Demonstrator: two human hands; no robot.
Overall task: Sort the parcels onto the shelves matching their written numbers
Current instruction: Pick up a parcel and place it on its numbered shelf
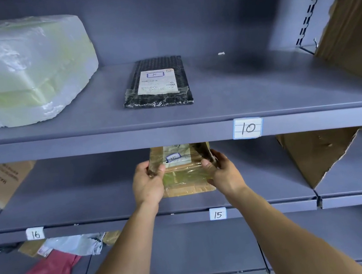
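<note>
Holding the taped brown parcel (183,173) marked 15 by its two sides. The left hand (147,183) and right hand (224,173) each pinch an edge, thumbs on top. The parcel is above and behind the 15 tag (217,213), slightly left of it; can't tell if it's resting yet. Risks: the glossy tape slips from the pinch, or a drift further left of the tag lands it by the 16 tag (35,234).
</note>
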